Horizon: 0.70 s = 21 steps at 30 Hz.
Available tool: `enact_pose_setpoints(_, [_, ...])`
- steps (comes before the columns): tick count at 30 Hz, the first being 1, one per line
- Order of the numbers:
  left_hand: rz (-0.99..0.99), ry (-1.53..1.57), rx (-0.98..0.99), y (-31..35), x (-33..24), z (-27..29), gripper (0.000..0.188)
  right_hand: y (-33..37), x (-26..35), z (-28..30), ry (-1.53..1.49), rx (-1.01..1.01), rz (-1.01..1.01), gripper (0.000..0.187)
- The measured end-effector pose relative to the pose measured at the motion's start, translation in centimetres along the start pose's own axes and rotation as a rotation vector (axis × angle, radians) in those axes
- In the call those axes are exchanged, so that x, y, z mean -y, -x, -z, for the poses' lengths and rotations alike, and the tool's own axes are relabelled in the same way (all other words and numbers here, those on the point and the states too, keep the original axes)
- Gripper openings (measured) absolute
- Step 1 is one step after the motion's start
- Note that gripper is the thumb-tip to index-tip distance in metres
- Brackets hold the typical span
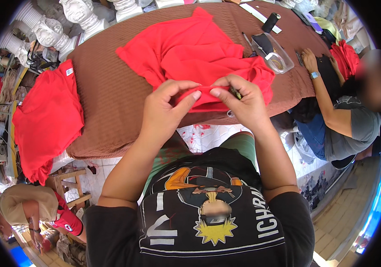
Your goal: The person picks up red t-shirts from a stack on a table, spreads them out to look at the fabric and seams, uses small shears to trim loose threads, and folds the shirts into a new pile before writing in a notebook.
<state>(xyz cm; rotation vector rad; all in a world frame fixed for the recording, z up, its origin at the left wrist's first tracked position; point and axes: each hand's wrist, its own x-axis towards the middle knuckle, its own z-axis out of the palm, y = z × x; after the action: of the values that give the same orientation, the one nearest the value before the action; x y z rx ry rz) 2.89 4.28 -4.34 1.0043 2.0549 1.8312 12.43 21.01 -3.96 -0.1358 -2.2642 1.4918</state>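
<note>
A red garment (186, 53) lies loosely spread on the table in front of me, its near edge raised between my hands. My left hand (171, 99) pinches that edge between thumb and fingers. A short way to the right, my right hand (240, 97) pinches the same edge. A small dark tool (235, 92), its kind hard to make out, is tucked in the right hand against the palm. The stretch of red cloth between both thumbs is held taut. Most of the garment rests flat or in folds beyond my hands.
A brown cloth (97, 66) covers the table. Red garments (50, 120) are piled at its left edge. A clear plastic box (275, 55) and a black thread spool (271, 22) stand at the far right. A co-worker (346, 111) sits at the right; another person (34, 209) bends at lower left.
</note>
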Motion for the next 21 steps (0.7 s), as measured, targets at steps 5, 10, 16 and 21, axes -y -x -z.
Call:
enact_pose_setpoints(5, [-0.258, -0.211, -0.124, 0.3, -1.1, -0.3, 0.022, 0.1, 0.2, -0.3, 0.06, 0.011, 0.127, 0.016])
enact_pose_setpoints(10, [-0.282, -0.406, 0.0, 0.5, -1.7, -1.2, 0.027, 0.2, 0.1, 0.1, 0.058, -0.102, 0.137, 0.016])
enact_pose_setpoints(16, [-0.618, -0.271, 0.028, -0.7, -2.0, -0.2, 0.033, 0.7, 1.2, 0.2, 0.29, 0.05, 0.261, 0.022])
enact_pose_setpoints(21, [-0.323, -0.196, 0.247, -3.1, -0.2, 0.6, 0.051, 0.4, 2.0, 1.6, 0.042, -0.138, 0.293, 0.023])
